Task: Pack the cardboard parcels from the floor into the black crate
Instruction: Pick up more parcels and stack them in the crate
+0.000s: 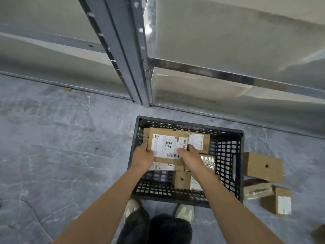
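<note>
A black slotted crate (226, 155) stands on the grey floor in front of my feet. Both hands hold one cardboard parcel with a white label (167, 145) inside the crate's far left part. My left hand (143, 158) grips its left edge and my right hand (191, 158) grips its right lower edge. Under and beside it lie several other parcels, one labelled at the far right (199, 140) and a small brown one (182, 179) near the front. On the floor right of the crate lie a flat brown parcel (263, 167), a taped one (257, 190) and a labelled one (279, 202).
A grey metal shelving upright (126, 55) and low shelf rails stand just behind the crate. My shoes (184, 212) are at the crate's near edge. Another brown parcel corner (319, 234) shows at the right edge. Bare floor stretches to the left.
</note>
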